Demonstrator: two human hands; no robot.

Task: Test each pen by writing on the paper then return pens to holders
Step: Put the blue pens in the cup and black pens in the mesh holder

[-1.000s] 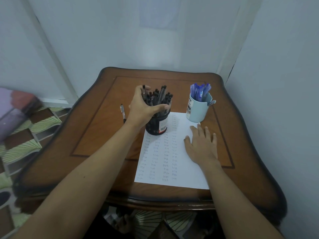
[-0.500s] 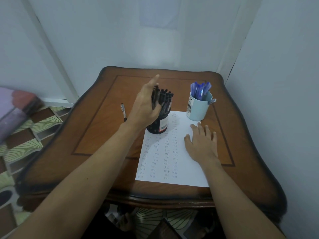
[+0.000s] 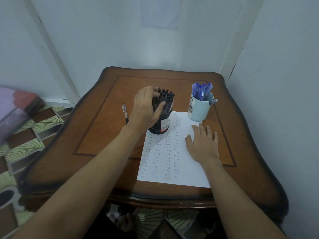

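Wood, paper, plastic
The counter (image 3: 96, 135) — varnished wood, glossy at the rim; paper (image 3: 183, 169) matt and smooth; pale-blue holder (image 3: 200, 111) smooth, plastic-looking; black holder (image 3: 159, 125) dull; black pens (image 3: 166, 97) matt plastic.

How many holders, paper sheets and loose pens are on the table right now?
Holders: 2, black holder and blue holder
Paper: 1
Loose pen: 1
Total: 4
Black pens and blue pens inside the holders are too bunched to count.

Open tabletop (image 3: 96, 131) left of loose pen (image 3: 125, 113)
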